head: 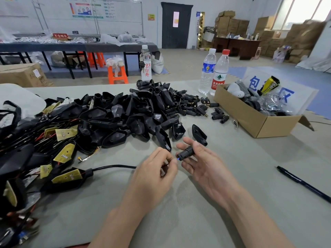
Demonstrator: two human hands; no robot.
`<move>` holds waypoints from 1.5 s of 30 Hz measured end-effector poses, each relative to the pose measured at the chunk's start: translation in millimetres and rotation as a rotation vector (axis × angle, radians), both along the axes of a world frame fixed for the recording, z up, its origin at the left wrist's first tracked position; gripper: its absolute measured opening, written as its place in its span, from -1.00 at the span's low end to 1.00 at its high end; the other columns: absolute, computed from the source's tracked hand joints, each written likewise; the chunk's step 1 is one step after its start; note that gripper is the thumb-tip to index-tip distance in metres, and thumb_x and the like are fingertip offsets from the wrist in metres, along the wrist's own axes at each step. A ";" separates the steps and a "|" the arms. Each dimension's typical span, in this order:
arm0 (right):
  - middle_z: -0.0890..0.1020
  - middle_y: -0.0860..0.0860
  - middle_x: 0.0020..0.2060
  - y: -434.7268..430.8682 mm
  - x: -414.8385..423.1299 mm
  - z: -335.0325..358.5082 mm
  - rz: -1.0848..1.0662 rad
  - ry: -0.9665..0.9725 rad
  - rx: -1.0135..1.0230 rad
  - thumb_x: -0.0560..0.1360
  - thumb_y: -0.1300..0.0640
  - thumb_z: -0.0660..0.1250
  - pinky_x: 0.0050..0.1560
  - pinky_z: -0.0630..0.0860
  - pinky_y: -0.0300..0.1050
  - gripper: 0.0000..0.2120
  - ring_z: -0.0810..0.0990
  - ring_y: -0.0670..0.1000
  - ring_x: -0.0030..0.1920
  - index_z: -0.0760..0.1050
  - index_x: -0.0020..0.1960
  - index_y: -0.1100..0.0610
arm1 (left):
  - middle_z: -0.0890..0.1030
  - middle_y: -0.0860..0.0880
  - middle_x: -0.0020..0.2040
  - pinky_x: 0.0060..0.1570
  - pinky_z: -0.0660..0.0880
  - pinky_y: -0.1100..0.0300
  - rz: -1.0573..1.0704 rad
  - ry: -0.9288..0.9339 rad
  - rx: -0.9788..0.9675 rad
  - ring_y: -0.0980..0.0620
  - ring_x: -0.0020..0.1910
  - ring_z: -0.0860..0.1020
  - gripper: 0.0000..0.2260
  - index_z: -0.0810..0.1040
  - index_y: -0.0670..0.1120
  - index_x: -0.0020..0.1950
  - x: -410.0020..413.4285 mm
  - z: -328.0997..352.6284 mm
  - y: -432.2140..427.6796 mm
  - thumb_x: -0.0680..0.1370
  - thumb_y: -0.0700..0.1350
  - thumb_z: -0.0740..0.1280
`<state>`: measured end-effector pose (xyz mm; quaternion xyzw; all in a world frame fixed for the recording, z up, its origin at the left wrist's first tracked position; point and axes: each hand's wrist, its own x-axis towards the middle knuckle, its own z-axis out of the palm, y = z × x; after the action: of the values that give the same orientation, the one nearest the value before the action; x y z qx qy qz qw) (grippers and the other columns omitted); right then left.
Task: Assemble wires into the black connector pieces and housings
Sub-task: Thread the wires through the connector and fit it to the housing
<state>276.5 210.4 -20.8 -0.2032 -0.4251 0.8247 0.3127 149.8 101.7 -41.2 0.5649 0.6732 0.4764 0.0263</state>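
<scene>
Black connector (186, 153) held in right grip (202, 163) | left grip (157, 169) pinches blue-tipped wire (116, 166), end mostly hidden

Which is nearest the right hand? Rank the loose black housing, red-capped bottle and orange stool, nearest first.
1. loose black housing, just beyond the right hand.
2. red-capped bottle, at the far table edge.
3. orange stool, on the floor beyond the table.
</scene>
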 end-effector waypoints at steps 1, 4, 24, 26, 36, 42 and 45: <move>0.68 0.12 0.16 0.5 0.5 -0.5 -0.001 -0.002 0.002 0.60 0.05 0.25 -0.04 0.61 -0.17 -0.65 0.65 0.03 0.01 0.54 0.31 0.17 | 0.45 0.13 -0.30 -0.35 0.42 0.08 0.007 -0.002 -0.004 0.10 -0.38 0.44 -0.80 0.40 0.08 -0.15 -0.9 -1.2 0.3 0.61 0.14 0.21; 0.67 0.12 0.17 0.9 1.0 -1.3 0.004 0.007 0.007 0.62 0.07 0.24 0.00 0.60 -0.15 -0.67 0.64 0.05 0.04 0.54 0.31 0.18 | 0.46 0.13 -0.34 -0.35 0.39 0.16 0.032 -0.026 -0.001 0.10 -0.39 0.44 -0.80 0.44 0.09 -0.13 -2.1 -2.5 2.0 0.62 0.15 0.26; 0.68 0.17 0.14 -6.7 -2.1 1.4 -0.028 0.069 -0.147 0.55 0.10 0.28 0.07 0.65 -0.13 -0.71 0.67 0.08 0.07 0.59 0.19 0.22 | 0.41 0.02 -0.47 -0.39 0.33 0.02 0.036 -0.412 0.090 0.06 -0.43 0.35 -0.85 0.57 0.10 -0.18 -8.2 -3.6 3.7 0.49 0.13 0.45; 0.68 0.18 0.13 -8.0 -3.1 2.5 -0.014 0.093 -0.166 0.56 0.12 0.27 0.02 0.66 -0.14 -0.71 0.69 0.08 0.07 0.58 0.20 0.23 | 0.42 0.02 -0.44 -0.40 0.32 0.09 0.024 -0.485 0.121 0.05 -0.41 0.35 -0.86 0.59 0.08 -0.18 -8.5 -2.1 3.2 0.49 0.10 0.45; 0.67 0.20 0.14 -17.0 -9.3 2.5 0.047 0.195 -0.225 0.58 0.15 0.22 0.05 0.66 -0.09 -0.74 0.69 0.12 0.09 0.52 0.20 0.24 | 0.47 0.10 -0.44 -0.40 0.34 0.32 -0.005 -0.639 0.106 0.13 -0.41 0.38 -0.85 0.58 0.02 -0.22 -5.5 1.7 7.8 0.55 -0.12 0.44; 0.66 0.19 0.19 -9.8 -5.1 4.5 0.005 0.203 -0.258 0.55 0.13 0.26 0.05 0.66 -0.11 -0.67 0.69 0.12 0.13 0.51 0.27 0.23 | 0.50 0.07 -0.39 -0.39 0.38 0.23 0.066 -0.334 0.085 0.13 -0.40 0.43 -0.93 0.56 0.15 -0.04 -3.7 -1.8 3.2 0.59 0.10 0.36; 0.67 0.18 0.18 -8.8 -4.7 4.2 -0.014 0.199 -0.270 0.54 0.12 0.28 0.01 0.66 -0.12 -0.66 0.70 0.10 0.11 0.52 0.27 0.23 | 0.45 0.03 -0.42 -0.43 0.30 0.26 0.061 -0.255 0.086 0.14 -0.45 0.36 -0.90 0.54 0.14 -0.05 -3.9 -4.1 3.5 0.57 0.13 0.30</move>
<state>271.8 201.5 -16.6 -0.1637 -0.2760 0.8883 0.3287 146.0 105.3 -45.3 0.4797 0.6603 0.5732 0.0729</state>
